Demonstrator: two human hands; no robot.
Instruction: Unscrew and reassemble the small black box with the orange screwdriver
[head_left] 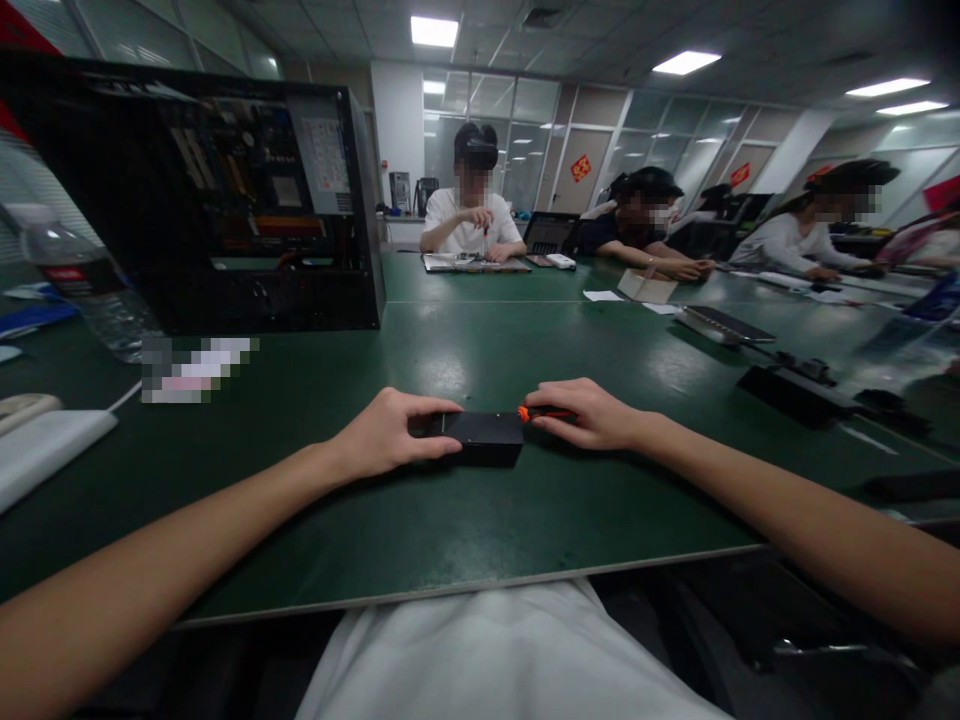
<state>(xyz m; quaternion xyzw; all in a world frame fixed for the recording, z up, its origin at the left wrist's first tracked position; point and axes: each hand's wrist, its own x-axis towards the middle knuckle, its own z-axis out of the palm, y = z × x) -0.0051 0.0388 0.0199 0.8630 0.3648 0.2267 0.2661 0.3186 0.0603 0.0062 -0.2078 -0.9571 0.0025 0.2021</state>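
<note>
Surroundings first: green desk [465, 500] carries an open computer case [217, 200] at far left, side panel off, with circuit boards and cabling visible inside. Beside the case, at the left edge, stands a clear plastic bottle [90, 290]; its contents cannot be told. A white flat object [45, 450] lies at the near left, with a thin white cable running from it. On the right half of the desk lie a flat keyboard-like panel [724, 325] and, nearer, a long black device [795, 390]. Across the desk sit three other people at their own work; the middle person in a white shirt [471, 225] has both hands over a flat tray of parts.

Nothing stands between the two near hands and the camera; both forearms reach in from the lower corners.

Small black box [480, 435] lies flat on the desk, at centre, near the front edge. Left hand [386, 435] covers the box's left end, its grip pressed around that end with the thumb along the near side. Right hand [589, 412] lies just right of the box, its grip pinched on an orange-handled screwdriver [544, 412]. The orange tip end touches the box's upper right corner. The screwdriver lies nearly level.
</note>
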